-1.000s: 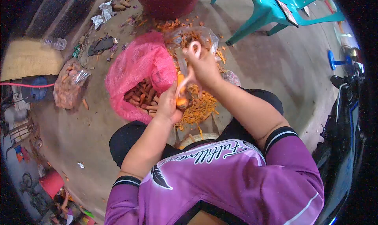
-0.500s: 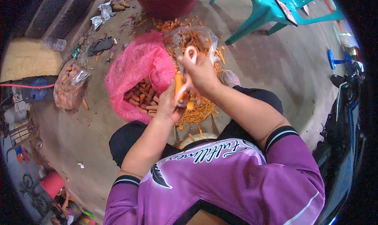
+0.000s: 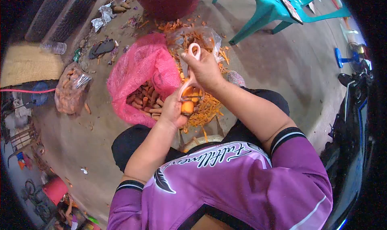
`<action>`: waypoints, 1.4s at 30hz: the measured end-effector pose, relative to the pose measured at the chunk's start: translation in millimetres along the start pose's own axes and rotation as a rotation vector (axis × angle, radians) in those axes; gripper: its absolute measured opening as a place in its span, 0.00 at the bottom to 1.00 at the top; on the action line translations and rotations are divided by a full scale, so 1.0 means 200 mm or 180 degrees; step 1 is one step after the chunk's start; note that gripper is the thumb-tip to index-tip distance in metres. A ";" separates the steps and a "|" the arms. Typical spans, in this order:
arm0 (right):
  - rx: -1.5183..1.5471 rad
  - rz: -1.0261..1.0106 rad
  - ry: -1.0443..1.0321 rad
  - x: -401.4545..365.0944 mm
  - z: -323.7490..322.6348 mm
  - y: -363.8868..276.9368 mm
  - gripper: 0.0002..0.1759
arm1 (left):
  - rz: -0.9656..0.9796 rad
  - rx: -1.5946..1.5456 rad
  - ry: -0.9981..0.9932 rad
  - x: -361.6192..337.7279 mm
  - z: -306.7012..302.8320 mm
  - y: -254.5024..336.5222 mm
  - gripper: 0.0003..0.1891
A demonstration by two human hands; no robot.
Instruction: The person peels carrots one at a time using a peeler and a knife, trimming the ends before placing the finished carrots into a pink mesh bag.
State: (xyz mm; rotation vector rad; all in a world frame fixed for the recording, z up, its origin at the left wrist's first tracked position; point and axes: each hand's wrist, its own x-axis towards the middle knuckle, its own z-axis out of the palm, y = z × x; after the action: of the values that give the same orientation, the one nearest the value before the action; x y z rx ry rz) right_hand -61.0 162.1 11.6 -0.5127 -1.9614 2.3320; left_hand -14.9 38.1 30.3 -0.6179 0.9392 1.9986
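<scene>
My left hand [image 3: 172, 110] is closed around a carrot [image 3: 187, 107], peeled to bright orange, low between my knees. A pale pink Y-shaped peeler [image 3: 186, 87] with a looped handle is gripped in my right hand [image 3: 204, 69]. Its blade end lies over the carrot. Beneath both hands, orange peelings [image 3: 207, 114] are heaped up. Just left of my left hand, a pink mesh sack [image 3: 135, 65] gapes open, with many unpeeled carrots [image 3: 145, 99] inside.
Beyond my hands lies a clear plastic bag [image 3: 211, 38] with peelings, near a dark red tub [image 3: 167, 2]. A teal plastic chair [image 3: 264, 12] stands at the upper right. Another bag of carrots [image 3: 70, 91] sits at left, and a motorcycle [image 3: 350, 121] is at far right.
The peeler has swung more upright, its blade end moving down over the carrot. The carrot's orange end shows more plainly below it. My right hand has shifted slightly.
</scene>
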 end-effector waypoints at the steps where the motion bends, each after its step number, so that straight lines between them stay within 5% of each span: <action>1: -0.0054 0.0076 0.0220 0.01 -0.01 -0.02 0.13 | -0.0106 0.0050 -0.0159 0.01 -0.03 -0.01 0.20; 7: 0.0176 0.0151 0.1001 0.14 -0.11 -0.07 0.13 | -0.0490 -0.0205 -0.0500 0.03 -0.08 -0.01 0.21; 11: -0.0042 0.0529 0.0549 0.10 -0.07 -0.08 0.14 | -0.0191 0.0298 -0.0296 0.04 -0.10 -0.02 0.19; 13: 0.0092 0.0334 0.0741 0.16 -0.13 -0.04 0.14 | 0.0063 0.0270 -0.0482 0.07 -0.12 -0.02 0.18; 16: 0.0205 0.0298 0.1068 0.21 -0.15 -0.04 0.13 | 0.0654 0.0570 0.0056 0.07 -0.05 -0.07 0.16; 19: 0.0208 0.0379 0.0731 0.16 -0.10 -0.05 0.12 | 0.0326 0.0916 -0.0281 0.04 -0.09 -0.04 0.16; 20: 0.0047 -0.0177 0.0823 0.19 -0.12 0.01 0.12 | 0.0325 0.1025 -0.0353 0.03 -0.09 -0.04 0.16; 23: 0.0514 0.0409 0.1083 0.21 -0.17 -0.02 0.12 | 0.0375 0.1175 -0.0440 0.02 -0.08 -0.03 0.16; 28: -0.0183 0.0517 0.0306 0.11 -0.08 -0.06 0.16 | 0.0541 0.1079 -0.0317 0.03 -0.10 -0.04 0.15; 32: 0.0734 0.0258 0.0863 0.20 -0.13 -0.02 0.16 | 0.0557 0.0983 -0.0305 0.03 -0.10 -0.04 0.13; 34: 0.0291 0.0355 0.0598 0.10 -0.05 -0.09 0.12 | 0.0473 0.0823 -0.0257 0.02 -0.10 -0.02 0.12; 36: -0.0241 0.0301 0.0411 0.08 -0.03 -0.08 0.10 | 0.0883 0.1334 -0.0264 0.05 -0.12 -0.04 0.12; 39: 0.0283 0.0314 0.0938 0.21 -0.14 0.03 0.12 | 0.1281 0.1905 -0.0181 0.05 -0.12 -0.05 0.12; 42: 0.0082 0.0432 0.0605 0.14 -0.09 -0.03 0.12 | 0.1514 0.2256 0.0056 0.06 -0.13 -0.05 0.13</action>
State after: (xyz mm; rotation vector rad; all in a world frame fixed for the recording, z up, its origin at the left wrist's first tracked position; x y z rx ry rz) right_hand -84.0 187.2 8.7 -0.8564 -1.8630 2.2822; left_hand -10.3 26.6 2.2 -0.0074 1.8112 1.8505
